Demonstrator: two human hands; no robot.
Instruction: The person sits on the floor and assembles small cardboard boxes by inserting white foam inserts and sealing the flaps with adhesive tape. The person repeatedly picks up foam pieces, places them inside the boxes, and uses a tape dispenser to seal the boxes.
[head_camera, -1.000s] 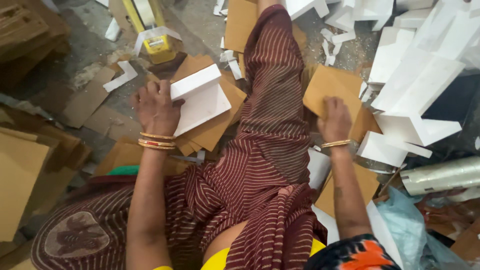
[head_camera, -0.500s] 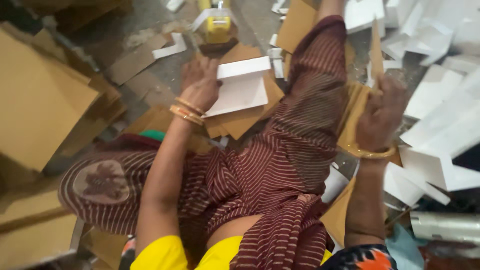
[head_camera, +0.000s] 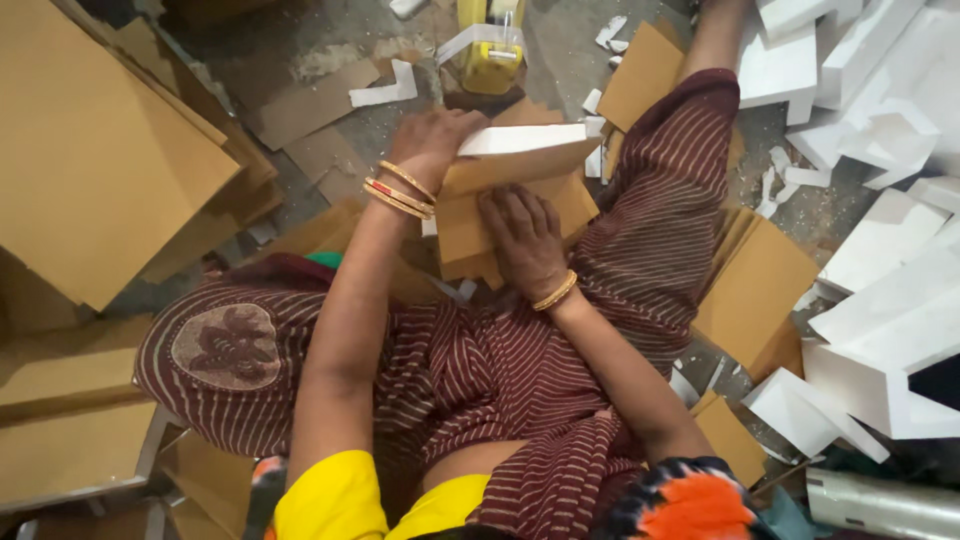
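Here the left hand (head_camera: 432, 145) curls over the far-left end of a white folded card piece (head_camera: 535, 140), fingers bent over its edge, which pins it against the brown cardboard sheet (head_camera: 505, 205) beneath; gold and red bangles (head_camera: 398, 190) sit on that wrist. The right hand (head_camera: 525, 240) lies flat, fingers spread wide and palm down, on the near part of the same brown sheet, apparently pressing it so the layers stay aligned and do not slide. It grips nothing that I can see.

Taking the brown sheet as the landmark: the white piece lies along its far edge, touching it. More brown sheets (head_camera: 470, 265) are stacked directly under it, fanned a little, probably so each can be lifted off singly. Just beyond it on the floor stands a yellow tape dispenser (head_camera: 490, 50). To its right, past the striped maroon cloth (head_camera: 660, 200) over the person's leg, leans another batch of brown sheets (head_camera: 755, 290), and further right still lie many white folded pieces (head_camera: 890, 250). Well to its left rises a big pile of large brown boards (head_camera: 100, 150). Scraps of white and brown offcuts litter the grey floor (head_camera: 330, 60) beyond it.
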